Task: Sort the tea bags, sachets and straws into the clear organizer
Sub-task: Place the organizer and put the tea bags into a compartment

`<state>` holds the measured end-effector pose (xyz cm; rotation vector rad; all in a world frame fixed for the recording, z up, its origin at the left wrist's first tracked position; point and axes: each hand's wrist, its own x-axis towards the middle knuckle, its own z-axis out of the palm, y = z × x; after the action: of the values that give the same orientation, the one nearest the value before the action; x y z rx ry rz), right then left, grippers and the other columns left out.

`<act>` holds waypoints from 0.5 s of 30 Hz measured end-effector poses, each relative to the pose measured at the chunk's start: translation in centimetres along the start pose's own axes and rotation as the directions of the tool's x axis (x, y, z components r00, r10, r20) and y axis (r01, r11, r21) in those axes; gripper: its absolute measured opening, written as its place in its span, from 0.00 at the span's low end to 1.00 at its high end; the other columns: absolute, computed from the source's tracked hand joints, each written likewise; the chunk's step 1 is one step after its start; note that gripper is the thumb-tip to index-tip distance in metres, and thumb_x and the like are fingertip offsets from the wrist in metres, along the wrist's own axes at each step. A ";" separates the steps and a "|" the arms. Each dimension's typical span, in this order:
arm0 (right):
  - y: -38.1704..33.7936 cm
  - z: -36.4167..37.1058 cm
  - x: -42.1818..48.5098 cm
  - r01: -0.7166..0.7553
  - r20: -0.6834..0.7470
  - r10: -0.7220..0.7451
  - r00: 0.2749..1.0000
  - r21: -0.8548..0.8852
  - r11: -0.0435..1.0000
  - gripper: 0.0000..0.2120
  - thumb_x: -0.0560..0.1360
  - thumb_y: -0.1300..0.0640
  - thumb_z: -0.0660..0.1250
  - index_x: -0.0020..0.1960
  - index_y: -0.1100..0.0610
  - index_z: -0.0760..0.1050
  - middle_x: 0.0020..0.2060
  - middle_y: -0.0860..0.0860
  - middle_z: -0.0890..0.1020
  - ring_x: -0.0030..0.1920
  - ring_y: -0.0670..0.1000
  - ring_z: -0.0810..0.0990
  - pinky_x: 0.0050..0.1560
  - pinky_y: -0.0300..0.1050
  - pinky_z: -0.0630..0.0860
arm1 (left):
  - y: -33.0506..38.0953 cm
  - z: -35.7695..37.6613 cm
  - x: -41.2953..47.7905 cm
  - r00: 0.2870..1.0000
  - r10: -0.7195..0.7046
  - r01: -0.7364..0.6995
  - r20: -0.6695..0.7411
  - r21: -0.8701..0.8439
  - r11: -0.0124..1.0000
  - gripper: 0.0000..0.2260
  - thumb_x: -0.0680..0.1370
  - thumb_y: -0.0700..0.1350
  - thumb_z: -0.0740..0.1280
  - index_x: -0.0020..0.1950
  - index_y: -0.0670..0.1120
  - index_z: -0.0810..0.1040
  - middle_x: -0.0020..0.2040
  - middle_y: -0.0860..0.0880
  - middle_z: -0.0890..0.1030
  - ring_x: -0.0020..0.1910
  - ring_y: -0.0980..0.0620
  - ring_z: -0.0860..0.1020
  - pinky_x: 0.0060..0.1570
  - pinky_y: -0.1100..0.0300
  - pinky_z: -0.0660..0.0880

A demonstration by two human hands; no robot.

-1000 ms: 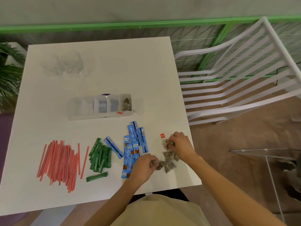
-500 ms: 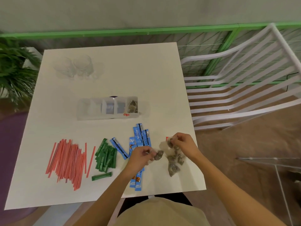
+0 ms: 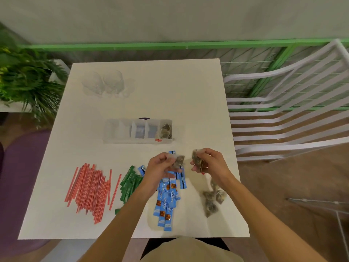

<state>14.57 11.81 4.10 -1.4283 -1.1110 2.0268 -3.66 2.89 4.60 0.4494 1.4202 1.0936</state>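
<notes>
Left hand pinches one tea bag; right hand grips another tea bag, both raised mid-frame above the worktop.

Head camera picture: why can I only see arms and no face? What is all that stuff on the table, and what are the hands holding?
The camera sits on the person's head and looks down, so you see only their two arms. There is no robot here, just bare hands. The left hand pinches a tea bag, and the right hand holds a second tea bag. On the white table lie red straws, green sachets, blue sachets and a heap of tea bags. Farther away stands the clear organizer, a box with little compartments. A sorted tea bag is already in its right-end compartment. Behind it are some clear glasses.
</notes>
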 end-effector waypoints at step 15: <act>-4.0 4.4 7.7 0.102 0.015 -0.103 0.995 -0.347 0.932 0.06 0.73 0.61 0.73 0.46 0.63 0.78 0.33 0.52 0.79 0.29 0.51 0.80 0.27 0.35 0.70 | 4.5 -4.0 10.3 0.942 0.163 -0.100 -0.294 0.218 0.971 0.06 0.72 0.35 0.74 0.44 0.41 0.77 0.40 0.46 0.78 0.37 0.50 0.80 0.30 0.61 0.80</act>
<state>7.13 18.10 3.49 -1.4976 -1.5695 1.8171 -10.87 11.95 1.86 0.5406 1.8105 1.1701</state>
